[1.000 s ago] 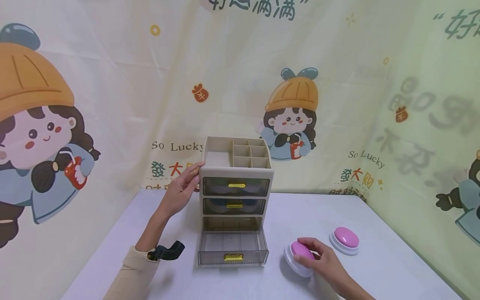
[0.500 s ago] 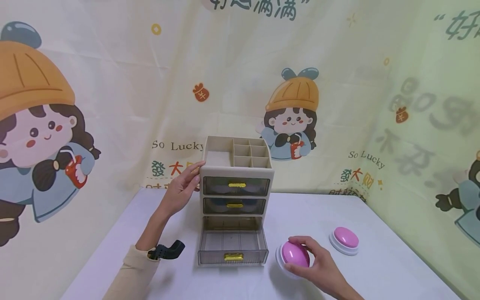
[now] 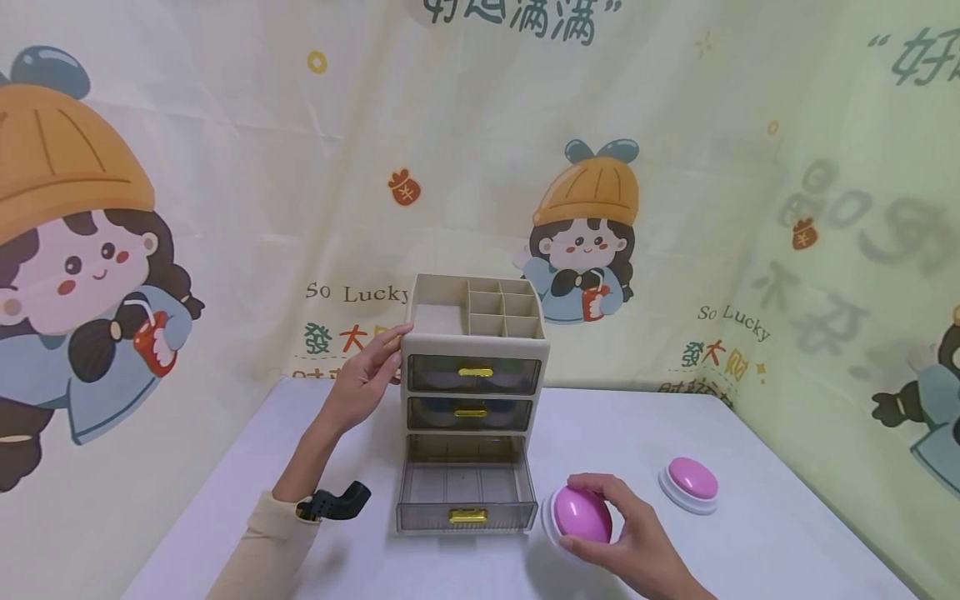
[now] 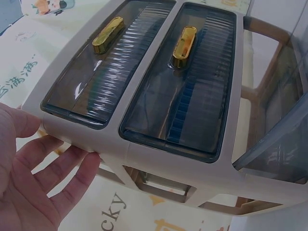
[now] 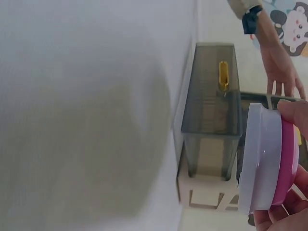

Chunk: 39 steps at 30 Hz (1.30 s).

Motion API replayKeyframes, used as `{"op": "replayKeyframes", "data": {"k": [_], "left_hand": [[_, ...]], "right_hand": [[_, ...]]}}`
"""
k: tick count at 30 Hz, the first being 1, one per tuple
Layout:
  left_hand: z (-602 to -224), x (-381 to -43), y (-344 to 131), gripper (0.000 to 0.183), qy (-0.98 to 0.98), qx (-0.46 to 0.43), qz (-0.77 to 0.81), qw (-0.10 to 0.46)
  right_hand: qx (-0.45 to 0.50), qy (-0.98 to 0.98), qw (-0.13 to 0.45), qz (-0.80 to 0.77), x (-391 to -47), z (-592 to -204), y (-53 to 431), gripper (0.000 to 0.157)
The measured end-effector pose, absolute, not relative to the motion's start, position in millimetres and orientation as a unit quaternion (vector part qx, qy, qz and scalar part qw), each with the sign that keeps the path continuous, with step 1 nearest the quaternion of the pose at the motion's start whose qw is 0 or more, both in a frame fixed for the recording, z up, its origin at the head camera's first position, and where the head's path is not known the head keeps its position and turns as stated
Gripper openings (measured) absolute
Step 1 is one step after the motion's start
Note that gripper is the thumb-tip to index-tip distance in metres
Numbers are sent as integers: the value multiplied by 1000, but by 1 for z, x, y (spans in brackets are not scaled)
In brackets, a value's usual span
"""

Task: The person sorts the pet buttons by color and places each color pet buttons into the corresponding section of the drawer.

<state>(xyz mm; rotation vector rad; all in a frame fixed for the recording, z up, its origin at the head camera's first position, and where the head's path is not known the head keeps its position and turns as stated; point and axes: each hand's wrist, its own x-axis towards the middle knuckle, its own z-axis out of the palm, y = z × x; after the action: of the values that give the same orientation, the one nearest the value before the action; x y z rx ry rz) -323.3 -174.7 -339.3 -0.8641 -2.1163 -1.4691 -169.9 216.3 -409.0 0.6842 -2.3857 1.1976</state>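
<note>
My right hand (image 3: 626, 537) has its fingers curled around the pink-domed button (image 3: 579, 518), lower centre-right of the frame, just beside the open bottom drawer (image 3: 465, 487). My left hand (image 3: 365, 385) rests released against the organizer (image 3: 472, 392). I judge the button's white base could catch the drawer's edge and jolt it.

The printed backdrop cloth (image 3: 465, 167) carries "So Lucky" twice, left of the drawer unit and again at its right, with "發大财" beneath each and large "满满" along the top edge.
</note>
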Motion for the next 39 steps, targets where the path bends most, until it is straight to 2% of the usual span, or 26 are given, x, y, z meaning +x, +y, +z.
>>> {"op": "replayKeyframes", "data": {"k": [9,15,20,26,31,39], "left_hand": [[-339,-323,-175,46,-761,-310,-529,211],[-339,-322,-175,47,-762,-308,-529,212],[-339,-322,-175,47,-760,-310,-531,211],[-339,-322,-174,46,-760,-310,-530,212],[-339,-323,-174,46,-763,-309,-527,213],[-339,-323,-175,46,-762,-308,-529,212]], "right_hand": [[307,-821,210,433,-162,-403,207,62],[309,-815,195,450,-165,-399,197,60],[270,-811,133,502,-171,-397,188,55],[154,-788,17,596,-179,-389,179,50],[82,-737,-53,669,-185,-382,174,48],[35,-653,-104,749,-195,-378,169,45]]}}
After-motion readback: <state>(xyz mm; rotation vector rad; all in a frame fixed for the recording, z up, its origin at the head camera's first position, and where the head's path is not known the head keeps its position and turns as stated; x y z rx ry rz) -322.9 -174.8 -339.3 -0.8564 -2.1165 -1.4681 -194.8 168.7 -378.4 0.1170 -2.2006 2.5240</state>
